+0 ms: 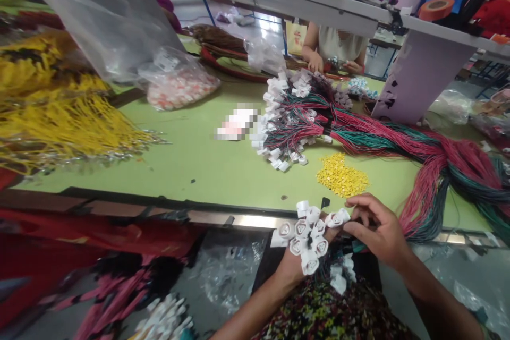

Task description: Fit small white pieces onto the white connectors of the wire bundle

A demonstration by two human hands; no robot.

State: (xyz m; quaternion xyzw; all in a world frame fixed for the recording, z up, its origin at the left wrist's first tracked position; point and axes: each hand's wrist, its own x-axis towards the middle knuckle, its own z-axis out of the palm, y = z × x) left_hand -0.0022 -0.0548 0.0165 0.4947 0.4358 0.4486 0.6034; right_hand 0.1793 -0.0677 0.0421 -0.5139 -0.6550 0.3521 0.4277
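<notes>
My left hand [292, 268] is closed around a bunch of white connectors [308, 239] on red and green wires, held just below the table's front edge. My right hand [376, 231] is pinched on one white connector [338, 218] at the top of that bunch. The wires trail off to the right into a long red and green wire bundle [430, 170]. A small heap of yellow seals [341, 175] lies on the green table [207, 164] just beyond my hands.
A larger pile of wired white connectors [290, 117] lies mid-table. Yellow wires [59, 117] cover the left side, near bags of parts [181, 85]. A shelf [303, 0] on a pale post [418, 79] spans overhead. Another person's hands [319, 64] work across the table.
</notes>
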